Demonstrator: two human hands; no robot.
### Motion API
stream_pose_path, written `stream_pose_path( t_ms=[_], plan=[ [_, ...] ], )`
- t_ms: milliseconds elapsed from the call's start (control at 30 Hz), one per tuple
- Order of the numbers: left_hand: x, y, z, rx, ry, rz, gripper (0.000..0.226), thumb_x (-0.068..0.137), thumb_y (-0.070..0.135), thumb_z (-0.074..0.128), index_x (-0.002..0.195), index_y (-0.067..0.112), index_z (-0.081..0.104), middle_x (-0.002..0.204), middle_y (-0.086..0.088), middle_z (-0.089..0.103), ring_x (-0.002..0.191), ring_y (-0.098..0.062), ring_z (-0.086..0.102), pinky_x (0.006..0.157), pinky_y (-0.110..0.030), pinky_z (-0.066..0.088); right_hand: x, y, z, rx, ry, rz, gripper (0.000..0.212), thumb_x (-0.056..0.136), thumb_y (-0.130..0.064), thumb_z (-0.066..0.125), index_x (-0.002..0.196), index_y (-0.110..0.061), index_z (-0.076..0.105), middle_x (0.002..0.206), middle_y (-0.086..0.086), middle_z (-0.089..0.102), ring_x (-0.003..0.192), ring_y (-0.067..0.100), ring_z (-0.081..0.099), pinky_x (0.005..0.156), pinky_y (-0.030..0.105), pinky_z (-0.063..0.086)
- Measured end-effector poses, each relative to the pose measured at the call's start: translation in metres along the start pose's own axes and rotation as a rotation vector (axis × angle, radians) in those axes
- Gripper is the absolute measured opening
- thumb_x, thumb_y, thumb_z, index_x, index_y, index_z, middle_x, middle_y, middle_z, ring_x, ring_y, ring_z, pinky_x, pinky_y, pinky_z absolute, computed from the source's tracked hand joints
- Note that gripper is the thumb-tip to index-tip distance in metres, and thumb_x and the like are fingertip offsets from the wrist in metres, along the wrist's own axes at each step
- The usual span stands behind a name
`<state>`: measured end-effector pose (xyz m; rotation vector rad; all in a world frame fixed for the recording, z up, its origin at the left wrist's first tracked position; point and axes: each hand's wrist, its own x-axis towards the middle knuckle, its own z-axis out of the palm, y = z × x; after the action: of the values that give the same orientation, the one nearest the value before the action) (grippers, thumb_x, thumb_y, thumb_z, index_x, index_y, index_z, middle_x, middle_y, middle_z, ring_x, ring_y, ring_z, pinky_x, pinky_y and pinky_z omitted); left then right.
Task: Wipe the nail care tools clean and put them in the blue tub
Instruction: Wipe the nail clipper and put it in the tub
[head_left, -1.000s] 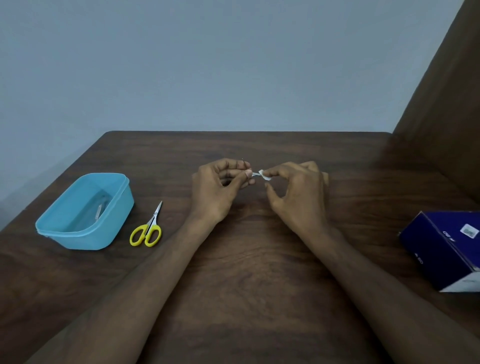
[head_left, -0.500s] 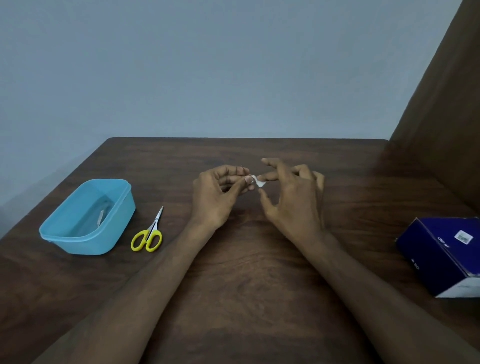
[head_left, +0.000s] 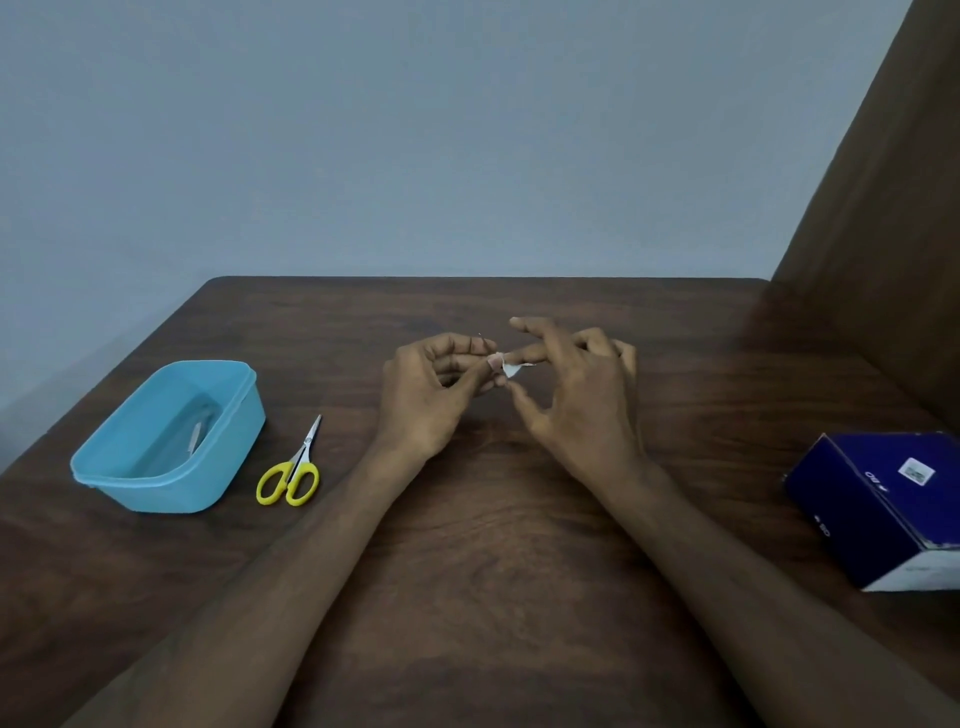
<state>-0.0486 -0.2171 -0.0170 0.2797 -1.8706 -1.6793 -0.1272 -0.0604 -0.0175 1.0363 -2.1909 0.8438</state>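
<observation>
Wiping a small tool, mid-bench

Right of the blue tub (head_left: 156, 457) and scissors (head_left: 291, 467), the left hand (head_left: 431, 395) pinches a thin tool (head_left: 484, 340); the right hand (head_left: 576, 384), fingers spread, pinches a white wipe (head_left: 511, 369) against it. Next, probably: tool into tub, then scissors.

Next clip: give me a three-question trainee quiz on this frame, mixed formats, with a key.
1. True or false: the yellow-handled scissors lie inside the blue tub.
2. Multiple choice: the dark blue box sits (A) beside the tub, (B) at the table's right edge, (C) between the hands.
3. Fill in: the left hand holds a thin tool, and between the two hands shows a small ___ scrap, with the right hand right next to it.

Key: 1 false, they lie on the table just right of the tub; 2 B; 3 white.
</observation>
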Motion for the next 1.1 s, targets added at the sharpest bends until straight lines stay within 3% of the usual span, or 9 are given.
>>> stream_pose_path(
  t_ms=[167,267,433,600,700,833,967,1033,1100],
  plan=[
    [-0.003,0.004,0.001,-0.006,-0.062,-0.038,0.017,0.097,0.013,0.079,0.096,-0.002,0.072,0.086,-0.016,0.082,0.083,-0.027,0.083,0.076,-0.026,0.066,0.004,0.020,0.008,0.277,-0.006,0.044,0.047,0.085,-0.015,0.083,0.128,-0.024,0.066,0.096,-0.019,0.077,0.094,0.011,0.062,0.086,0.039,0.054],
    [0.000,0.005,0.000,-0.080,-0.078,-0.114,0.021,0.103,0.019,0.072,0.094,0.000,0.070,0.090,-0.017,0.082,0.081,-0.027,0.082,0.073,-0.025,0.065,0.005,0.020,0.008,0.408,-0.080,0.065,0.038,0.091,-0.014,0.082,0.125,-0.020,0.066,0.094,-0.016,0.074,0.093,0.012,0.066,0.083,0.035,0.056],
    [0.004,0.005,-0.005,-0.168,-0.097,-0.154,0.014,0.101,0.019,0.073,0.092,0.009,0.074,0.083,-0.006,0.077,0.071,-0.014,0.074,0.065,-0.021,0.060,0.014,0.024,0.006,0.901,-0.138,0.363,0.038,0.095,-0.008,0.078,0.123,-0.027,0.063,0.093,-0.013,0.074,0.088,0.008,0.069,0.079,0.033,0.057],
    [0.001,0.007,-0.008,-0.097,-0.183,-0.131,0.009,0.098,0.018,0.075,0.099,0.009,0.078,0.089,-0.006,0.080,0.074,-0.009,0.068,0.062,-0.021,0.056,0.018,0.021,0.005,1.278,-0.169,0.628,0.040,0.095,0.008,0.070,0.127,-0.014,0.062,0.087,-0.003,0.078,0.082,0.013,0.068,0.069,0.028,0.055],
    [0.000,0.005,-0.009,-0.027,-0.220,-0.093,0.009,0.097,0.020,0.078,0.098,0.011,0.080,0.094,-0.010,0.082,0.076,-0.010,0.068,0.062,-0.024,0.056,0.021,0.023,0.005,1.378,-0.143,0.737,0.040,0.094,0.012,0.069,0.128,-0.009,0.062,0.087,0.003,0.076,0.073,0.013,0.069,0.067,0.026,0.058],
    [0.000,0.000,-0.008,0.061,-0.259,-0.055,0.011,0.098,0.016,0.077,0.103,0.008,0.081,0.092,-0.005,0.083,0.075,-0.007,0.066,0.060,-0.021,0.054,0.022,0.026,0.005,1.283,-0.078,0.784,0.037,0.092,0.009,0.074,0.124,-0.008,0.065,0.087,0.008,0.075,0.073,0.014,0.071,0.074,0.027,0.061],
    [0.002,-0.005,-0.007,0.094,-0.246,-0.045,0.010,0.100,0.016,0.075,0.106,0.011,0.082,0.087,0.001,0.080,0.075,0.002,0.065,0.059,-0.019,0.053,0.017,0.042,0.010,0.792,0.156,0.697,0.024,0.087,-0.011,0.086,0.100,-0.024,0.071,0.087,-0.007,0.082,0.076,0.013,0.075,0.087,0.046,0.065],
    [0.003,-0.006,-0.006,0.094,-0.236,-0.049,0.010,0.101,0.016,0.074,0.106,0.014,0.082,0.087,0.003,0.079,0.076,0.002,0.064,0.058,-0.019,0.053,0.016,0.042,0.004,0.603,0.234,0.553,0.021,0.086,-0.018,0.087,0.100,-0.024,0.073,0.088,-0.028,0.078,0.082,0.001,0.075,0.088,0.043,0.064],
    [0.004,-0.006,-0.006,0.063,-0.216,-0.062,0.010,0.102,0.016,0.073,0.105,0.016,0.082,0.088,0.003,0.079,0.077,0.000,0.064,0.057,-0.019,0.052,0.014,0.032,-0.003,0.490,0.240,0.364,0.021,0.088,-0.019,0.087,0.105,-0.018,0.074,0.087,-0.038,0.073,0.089,-0.007,0.074,0.088,0.030,0.062]
  ],
)
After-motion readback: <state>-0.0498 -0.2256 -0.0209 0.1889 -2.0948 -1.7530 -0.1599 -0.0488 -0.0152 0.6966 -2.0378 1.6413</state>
